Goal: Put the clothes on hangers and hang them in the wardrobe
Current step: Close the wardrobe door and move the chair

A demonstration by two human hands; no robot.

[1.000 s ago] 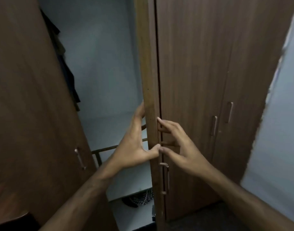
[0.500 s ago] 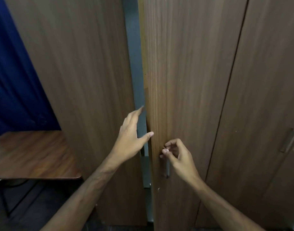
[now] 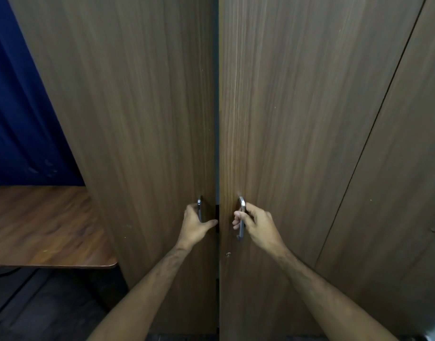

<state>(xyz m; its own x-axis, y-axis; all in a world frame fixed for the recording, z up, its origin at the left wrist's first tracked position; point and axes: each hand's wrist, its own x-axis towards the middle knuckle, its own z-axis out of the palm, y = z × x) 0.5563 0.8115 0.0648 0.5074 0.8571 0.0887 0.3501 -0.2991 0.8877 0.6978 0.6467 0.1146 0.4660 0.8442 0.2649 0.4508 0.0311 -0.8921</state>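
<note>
The brown wooden wardrobe fills the view, with its left door (image 3: 137, 119) and right door (image 3: 297, 119) nearly together and only a thin dark gap between them. My left hand (image 3: 195, 223) grips the metal handle (image 3: 199, 207) of the left door, thumb lying across the door's edge. My right hand (image 3: 254, 223) curls its fingers round the metal handle (image 3: 241, 220) of the right door. No clothes or hangers show; the wardrobe's inside is hidden.
A wooden table (image 3: 44, 225) stands at the left beside the wardrobe, with a dark blue curtain (image 3: 17, 107) behind it. A further wardrobe door (image 3: 403, 180) lies at the right. A small keyhole (image 3: 228, 254) sits below the right handle.
The doors have swung from wide open to almost together. My left hand went from the door's edge to its handle; my right hand now curls round the right handle.
</note>
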